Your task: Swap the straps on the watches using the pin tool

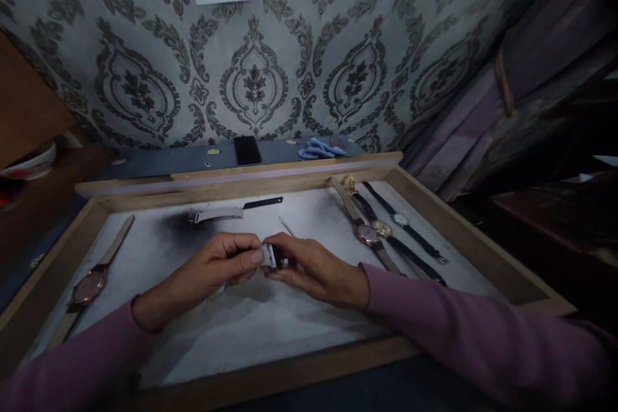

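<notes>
As the fingers of the left hand (219,262) and right hand (318,268) are clamped on a small pale-and-dark piece (273,256) over the wooden tray (309,367), the step seems close handwork, the next move calling for a steady pinch, with a slim tool (288,226) near its one o'clock

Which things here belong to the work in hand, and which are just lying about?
Likely in the work:
- small piece, gripped by left hand and right hand
- thin pointed tool behind right hand
- light-and-dark strap

Apparently lying about:
- watch at left
- three watches at right
- black phone-like slab
- blue cloth
</notes>
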Motion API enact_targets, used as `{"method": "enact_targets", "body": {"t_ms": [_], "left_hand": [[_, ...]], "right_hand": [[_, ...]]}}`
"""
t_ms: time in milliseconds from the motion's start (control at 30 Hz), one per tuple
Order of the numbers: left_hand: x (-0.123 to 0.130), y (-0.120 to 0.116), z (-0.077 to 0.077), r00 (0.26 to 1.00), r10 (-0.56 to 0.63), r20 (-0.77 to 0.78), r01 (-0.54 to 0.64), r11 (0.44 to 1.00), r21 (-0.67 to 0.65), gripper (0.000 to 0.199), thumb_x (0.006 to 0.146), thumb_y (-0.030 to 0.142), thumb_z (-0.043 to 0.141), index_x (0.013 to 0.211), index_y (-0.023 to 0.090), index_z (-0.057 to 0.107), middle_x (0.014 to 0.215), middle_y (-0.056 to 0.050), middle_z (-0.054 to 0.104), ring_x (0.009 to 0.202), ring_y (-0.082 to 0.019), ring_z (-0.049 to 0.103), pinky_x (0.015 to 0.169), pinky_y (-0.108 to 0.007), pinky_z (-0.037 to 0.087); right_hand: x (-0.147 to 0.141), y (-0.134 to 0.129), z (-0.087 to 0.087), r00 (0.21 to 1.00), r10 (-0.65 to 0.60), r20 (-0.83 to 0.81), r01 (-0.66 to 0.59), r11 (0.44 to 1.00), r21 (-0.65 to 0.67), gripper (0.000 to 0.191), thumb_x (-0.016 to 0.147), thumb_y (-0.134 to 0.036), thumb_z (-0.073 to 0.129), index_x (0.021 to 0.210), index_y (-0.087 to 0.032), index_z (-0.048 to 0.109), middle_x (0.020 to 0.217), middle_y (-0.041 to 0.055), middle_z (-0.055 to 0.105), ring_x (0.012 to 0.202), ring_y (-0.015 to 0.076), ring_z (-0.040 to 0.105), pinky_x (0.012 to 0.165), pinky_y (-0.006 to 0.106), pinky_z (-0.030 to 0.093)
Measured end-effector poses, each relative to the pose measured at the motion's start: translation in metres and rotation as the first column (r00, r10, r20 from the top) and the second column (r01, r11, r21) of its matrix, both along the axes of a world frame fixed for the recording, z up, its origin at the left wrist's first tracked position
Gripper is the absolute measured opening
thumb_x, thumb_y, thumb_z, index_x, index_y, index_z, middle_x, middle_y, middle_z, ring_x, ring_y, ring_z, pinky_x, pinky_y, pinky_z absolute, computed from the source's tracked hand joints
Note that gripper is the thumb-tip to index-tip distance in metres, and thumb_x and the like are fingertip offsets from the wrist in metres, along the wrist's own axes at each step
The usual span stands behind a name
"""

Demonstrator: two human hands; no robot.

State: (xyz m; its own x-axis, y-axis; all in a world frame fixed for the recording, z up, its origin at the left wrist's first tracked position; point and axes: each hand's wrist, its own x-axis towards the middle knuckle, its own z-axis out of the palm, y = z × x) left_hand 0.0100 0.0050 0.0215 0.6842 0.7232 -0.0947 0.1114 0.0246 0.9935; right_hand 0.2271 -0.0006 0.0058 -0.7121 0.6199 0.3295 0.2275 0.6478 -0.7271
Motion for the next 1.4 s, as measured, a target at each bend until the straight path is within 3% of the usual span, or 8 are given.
{"method": "enact_targets", "body": {"t_ms": [633, 1400], "left_hand": [[0.0005, -0.0031, 0.0062, 1.000, 0.014, 0.012, -0.012, 0.995, -0.098, 0.032, 0.087, 0.045, 0.057, 0.074, 0.016, 0.059, 0.054, 0.007, 0.036, 0.049, -0.009, 0.026, 0.048, -0.025, 0.019], [-0.0035, -0.0005, 0.0042, 1.000, -0.009, -0.015, 0.008, 0.999, -0.044, 0.030, 0.090, 0.040, 0.056, 0.073, 0.016, 0.061, 0.055, 0.006, 0.037, 0.050, -0.008, 0.028, 0.049, -0.025, 0.021]], "right_hand": [[0.0020, 0.0008, 0.0004, 0.999, 0.030, 0.038, -0.033, 0.997, 0.066, 0.026, 0.096, -0.026, 0.050, 0.119, -0.016, 0.047, 0.096, 0.0079, 0.062, 0.068, 0.0123, 0.054, 0.064, 0.026, 0.047], [0.0012, 0.0008, 0.0013, 0.999, -0.010, 0.037, 0.007, 0.996, 0.089, 0.022, 0.095, -0.027, 0.053, 0.113, -0.015, 0.051, 0.092, 0.0070, 0.061, 0.067, 0.0127, 0.053, 0.063, 0.027, 0.047]]}}
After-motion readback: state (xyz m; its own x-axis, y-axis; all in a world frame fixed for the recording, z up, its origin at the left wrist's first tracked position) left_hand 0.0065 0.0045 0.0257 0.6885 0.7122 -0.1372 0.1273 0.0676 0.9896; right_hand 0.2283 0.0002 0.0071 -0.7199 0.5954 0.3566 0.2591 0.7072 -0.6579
